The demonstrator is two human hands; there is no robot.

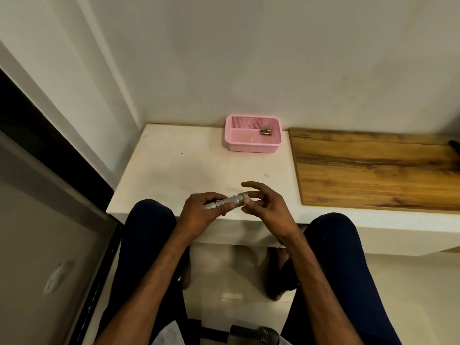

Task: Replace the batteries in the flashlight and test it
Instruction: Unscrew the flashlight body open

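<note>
Flashlight (pixel 227 201): silver, held level just above the near edge of the tabletop (pixel 186 165), between both hands; left hand (pixel 199 215) has its fingers (pixel 211 196) curled round the barrel in a full grip; right hand (pixel 268 207) pinches the right-hand end between thumb and lower fingers, index finger lifted clear and half straight; whether that end is head or cap, and whether it is loosened, cannot be told. Two batteries (pixel 265 132) lie side by side in the far right corner of a pink basket (pixel 251 148), well apart from the hands; fresh or spent, not shown. Risks, judged: work sits over the table edge and the lap, so a freed end piece or sliding cell would likely drop to the floor (pixel 236 270) and roll; a light pinch on smooth metal may slip while twisting; cells could go in reversed, and the test would fail. Surface: pale, matte, a few small dark specks; a wooden board (pixel 373 170) lies along the right side. Room: plain white wall (pixel 249 58) behind; pale glossy tile below; person seated, knees either side.
</note>
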